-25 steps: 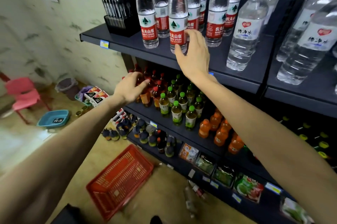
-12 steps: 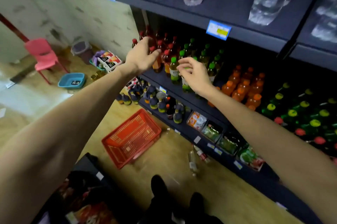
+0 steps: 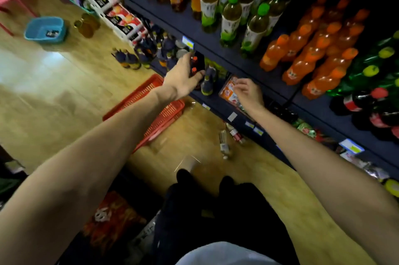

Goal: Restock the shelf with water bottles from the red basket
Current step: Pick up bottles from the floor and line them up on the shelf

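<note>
From the head view, both arms reached down toward the floor, seemingly on the way to fetch more stock. The left hand (image 3: 183,77) hung over the far end of the red basket (image 3: 155,109) with fingers spread and nothing in them; the right hand (image 3: 248,92) hovered before the bottom shelf's snack packets (image 3: 230,92), fingers loosely curled round nothing I could make out. The single basket sat on the floor just beside the shelf unit (image 3: 218,53), handy for restocking, though the arm and blur hid whether anything remained in it. Two water bottles (image 3: 224,144) lay on their sides on the floor near the shelf base, probably spilled or set aside.
</note>
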`<state>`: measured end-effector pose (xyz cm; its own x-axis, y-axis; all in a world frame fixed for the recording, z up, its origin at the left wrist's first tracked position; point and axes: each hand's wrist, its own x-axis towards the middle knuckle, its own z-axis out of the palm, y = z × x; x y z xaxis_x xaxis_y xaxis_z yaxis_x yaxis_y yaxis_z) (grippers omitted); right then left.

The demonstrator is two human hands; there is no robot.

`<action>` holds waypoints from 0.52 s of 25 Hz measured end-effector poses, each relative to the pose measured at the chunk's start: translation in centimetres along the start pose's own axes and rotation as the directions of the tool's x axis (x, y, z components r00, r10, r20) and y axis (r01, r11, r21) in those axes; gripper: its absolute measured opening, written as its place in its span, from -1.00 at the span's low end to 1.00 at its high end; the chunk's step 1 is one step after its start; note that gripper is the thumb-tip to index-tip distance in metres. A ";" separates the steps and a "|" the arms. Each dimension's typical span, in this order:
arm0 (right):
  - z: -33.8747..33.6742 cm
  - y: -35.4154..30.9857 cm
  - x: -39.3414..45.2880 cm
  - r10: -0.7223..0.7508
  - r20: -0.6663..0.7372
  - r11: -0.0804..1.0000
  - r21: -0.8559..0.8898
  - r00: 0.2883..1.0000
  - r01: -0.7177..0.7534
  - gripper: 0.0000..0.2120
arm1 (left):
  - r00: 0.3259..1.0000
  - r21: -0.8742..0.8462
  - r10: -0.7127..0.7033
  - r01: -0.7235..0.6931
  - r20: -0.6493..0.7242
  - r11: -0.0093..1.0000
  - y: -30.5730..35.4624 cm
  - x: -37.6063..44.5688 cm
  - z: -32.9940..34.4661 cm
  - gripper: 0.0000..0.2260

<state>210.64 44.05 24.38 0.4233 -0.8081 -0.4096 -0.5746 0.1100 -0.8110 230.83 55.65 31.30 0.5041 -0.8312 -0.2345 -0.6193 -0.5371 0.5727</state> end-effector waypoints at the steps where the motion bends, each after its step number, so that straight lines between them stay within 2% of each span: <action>1: 0.5 1.7 0.3 0.029 -0.007 0.999 -0.015 1.000 -0.029 -0.70 | 1.000 -0.006 -0.010 0.010 0.013 1.000 -1.2 0.2 1.3 -0.37; 6: 4.8 13.9 3.9 0.182 0.016 0.977 -0.119 0.983 -0.178 -0.73 | 0.986 -0.112 -0.163 0.166 0.040 0.980 -8.6 2.4 12.7 -0.44; 11: 9.7 27.8 8.7 0.357 0.154 0.915 -0.258 0.921 -0.311 -0.69 | 0.926 -0.250 -0.346 0.375 0.153 0.893 -15.2 5.1 28.1 -0.39; 13: 11.2 32.5 10.9 0.413 0.206 0.889 -0.301 0.887 -0.344 -0.69 | 0.901 -0.272 -0.389 0.429 0.189 0.861 -17.3 6.3 33.9 -0.30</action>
<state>204.40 45.27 -11.17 0.2825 -0.5524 -0.7843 -0.8674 0.2021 -0.4547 224.34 54.82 -6.71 0.5814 -0.5674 -0.5831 -0.1534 -0.7803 0.6063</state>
